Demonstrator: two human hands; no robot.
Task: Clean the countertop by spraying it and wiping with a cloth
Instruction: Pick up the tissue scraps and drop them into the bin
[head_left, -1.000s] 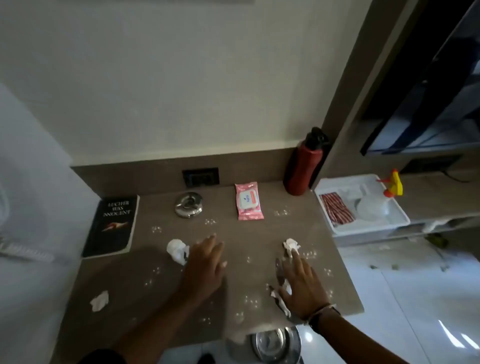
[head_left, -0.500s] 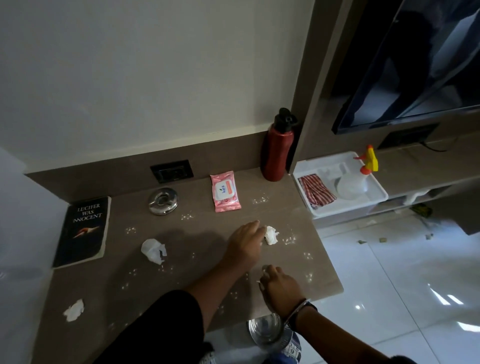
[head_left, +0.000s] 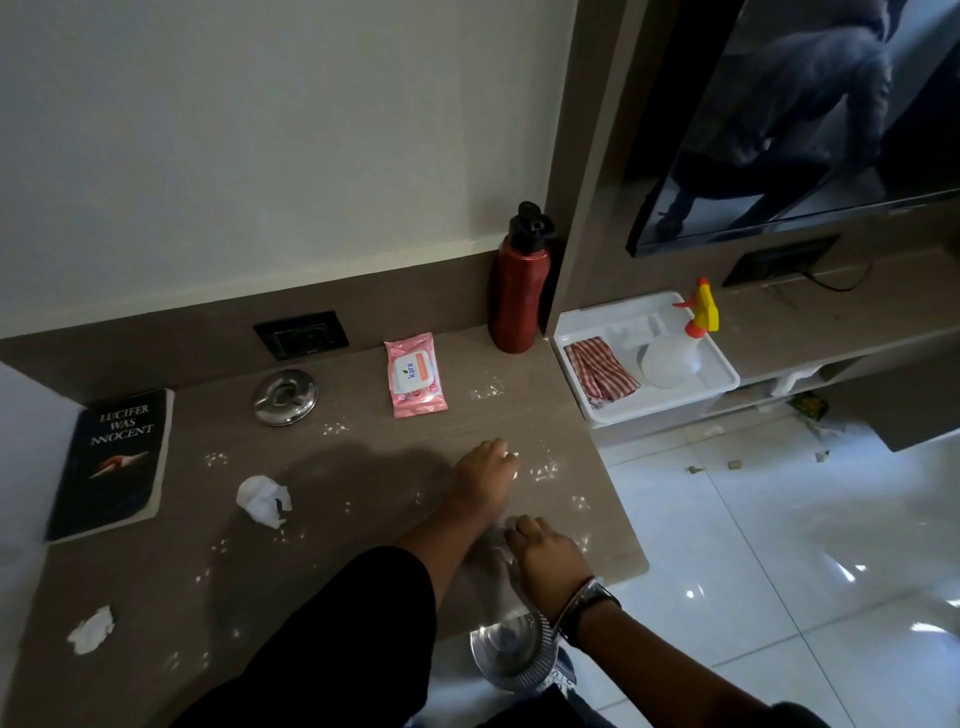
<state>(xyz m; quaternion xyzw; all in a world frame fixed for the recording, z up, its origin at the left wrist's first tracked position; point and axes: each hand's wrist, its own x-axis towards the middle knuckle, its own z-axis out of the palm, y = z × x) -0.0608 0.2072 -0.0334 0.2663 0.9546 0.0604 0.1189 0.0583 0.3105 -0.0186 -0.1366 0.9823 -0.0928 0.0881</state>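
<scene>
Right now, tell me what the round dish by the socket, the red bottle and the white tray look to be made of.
Round dish: looks like polished metal, probably steel; it gives a bright mirror glint.
Red bottle: a smooth body with a dull sheen, likely painted metal, though plastic is possible; the black cap looks plastic.
White tray: looks like moulded plastic, opaque, with a faint gloss and rounded rims.

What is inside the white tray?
The tray holds a red-striped cloth and a spray bottle with a yellow and orange head. The tray floor under them is covered, so anything beneath cannot be seen.
</scene>
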